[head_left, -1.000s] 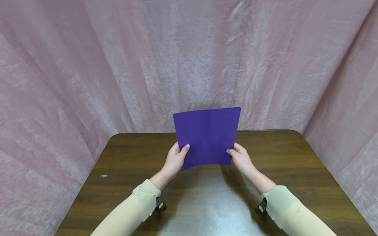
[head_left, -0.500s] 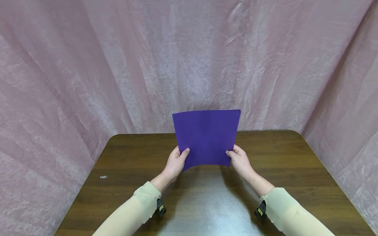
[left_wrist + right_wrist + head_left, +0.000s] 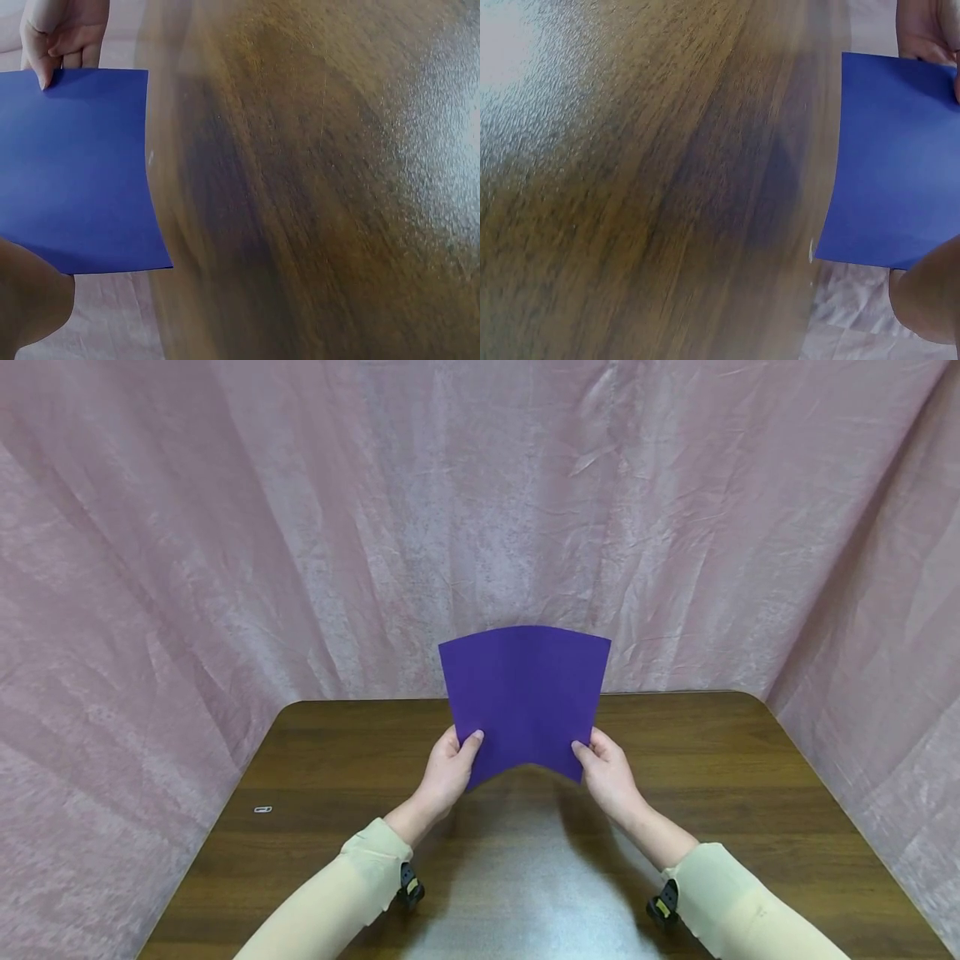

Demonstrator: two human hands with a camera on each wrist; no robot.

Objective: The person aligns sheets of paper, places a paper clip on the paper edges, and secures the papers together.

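A purple sheet of paper [image 3: 525, 702] is held up over the table between both hands, bowed along its middle so the centre of its top and bottom edges arches upward. My left hand [image 3: 445, 770] pinches its lower left side, thumb on the near face and fingers behind. The lower right side is pinched the same way by my right hand [image 3: 609, 777]. In both wrist views the paper [image 3: 75, 172] looks blue, with the opposite hand gripping its far edge. Most of the fingers are hidden behind the paper.
A small paper clip [image 3: 262, 809] lies on the left part of the brown wooden table [image 3: 345, 752]. Pink curtains [image 3: 480, 510] hang behind the table and along its sides. Each wrist carries a black strapped device [image 3: 409, 887].
The sheet has gone from nearly flat to clearly bowed, its middle rising at the top and bottom edges. Both hands keep their grip and have barely moved.
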